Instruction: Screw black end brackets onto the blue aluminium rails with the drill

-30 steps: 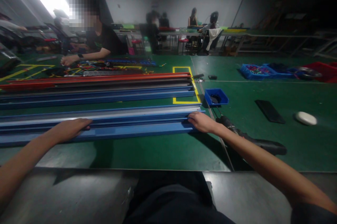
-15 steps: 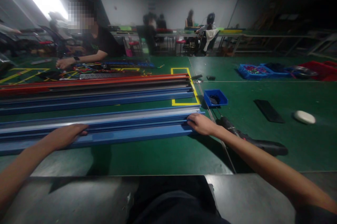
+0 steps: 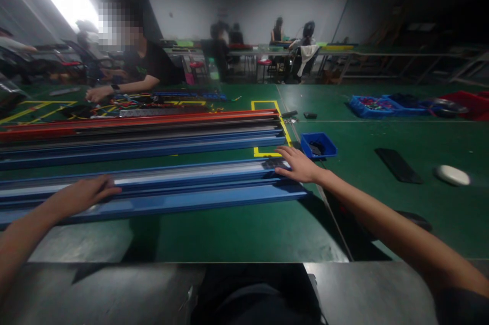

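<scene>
Your left hand [image 3: 82, 195] lies palm down across the nearest blue rails [image 3: 214, 198], its fingers over the silvery strip [image 3: 171, 174] that runs along them; you cannot tell from here whether that grip is closed on a rail. Your right hand [image 3: 300, 166] is over the rails near their right end, its grip wide, fingers spread and thumb held apart; whether the fingertips touch is unclear. The rails lie lengthwise along the front of the green desk [image 3: 237, 233], running out past the left edge of your view.

Behind them, well within your sight, a second set of blue rails [image 3: 214, 145] lies roughly parallel, with a red-orange rail [image 3: 114, 125] farther back. Yellow tape [image 3: 265, 154] marks the desk by their right ends. Just beyond your right hand sits a small blue bin [image 3: 329, 145] with dark contents. Farther right lie a flat black slab [image 3: 398, 165] and a rounded white object [image 3: 453, 175]. Across the desk, a co-worker's hand [image 3: 99, 93] is near tangled coloured wires [image 3: 145, 98].
</scene>
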### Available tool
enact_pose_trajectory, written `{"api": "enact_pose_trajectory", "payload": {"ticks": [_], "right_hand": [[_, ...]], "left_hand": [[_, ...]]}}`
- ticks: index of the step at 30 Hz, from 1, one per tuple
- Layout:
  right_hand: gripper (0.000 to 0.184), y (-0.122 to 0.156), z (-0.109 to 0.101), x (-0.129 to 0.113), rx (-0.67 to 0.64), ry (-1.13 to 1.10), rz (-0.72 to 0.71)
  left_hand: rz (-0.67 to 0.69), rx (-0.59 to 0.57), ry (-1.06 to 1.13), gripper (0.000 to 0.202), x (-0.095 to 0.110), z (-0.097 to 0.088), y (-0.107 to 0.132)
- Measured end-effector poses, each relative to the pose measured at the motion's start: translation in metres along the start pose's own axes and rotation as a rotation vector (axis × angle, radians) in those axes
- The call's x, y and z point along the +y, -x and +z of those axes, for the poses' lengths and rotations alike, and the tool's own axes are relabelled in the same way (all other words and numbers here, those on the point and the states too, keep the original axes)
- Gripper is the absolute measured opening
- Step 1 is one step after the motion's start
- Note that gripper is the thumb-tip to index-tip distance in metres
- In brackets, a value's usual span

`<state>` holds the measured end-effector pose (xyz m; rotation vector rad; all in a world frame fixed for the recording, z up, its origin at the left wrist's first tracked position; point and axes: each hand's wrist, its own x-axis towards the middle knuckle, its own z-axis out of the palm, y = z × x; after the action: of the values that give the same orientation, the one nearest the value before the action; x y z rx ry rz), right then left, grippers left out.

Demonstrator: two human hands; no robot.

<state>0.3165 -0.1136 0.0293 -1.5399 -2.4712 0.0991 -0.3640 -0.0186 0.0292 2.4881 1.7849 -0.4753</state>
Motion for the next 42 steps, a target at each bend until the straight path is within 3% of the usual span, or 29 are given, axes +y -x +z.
{"api": "enact_pose_trajectory", "payload": {"ticks": [3,8,17,25,33,42], "right_hand": [[0.085,-0.011,0.013,0.009,-0.059,-0.01,0.02],[0.09,-0.018,0.025,0.011,-0.175,0.019,0.095],[0.094,-0.023,0.03,0.018,-0.139,0.062,0.07],[0.091,-0.036,0.039,0.029,-0.092,0.08,0.051],[0.094,-0.05,0.042,0.037,-0.077,0.078,0.054],[0.1,-0.061,0.041,0.04,-0.08,0.09,0.06]], "left_hand": [[-0.066,-0.022,0.053,0.063,-0.009,0.004,-0.007],[-0.025,0.037,-0.03,0.067,-0.026,0.015,-0.02],[0.08,0.224,-0.156,0.072,-0.034,0.03,-0.028],[0.118,0.219,0.048,0.076,-0.051,0.049,-0.051],[0.072,0.175,0.051,0.073,-0.045,0.041,-0.064],[0.031,0.181,0.041,0.071,-0.049,0.045,-0.08]]}}
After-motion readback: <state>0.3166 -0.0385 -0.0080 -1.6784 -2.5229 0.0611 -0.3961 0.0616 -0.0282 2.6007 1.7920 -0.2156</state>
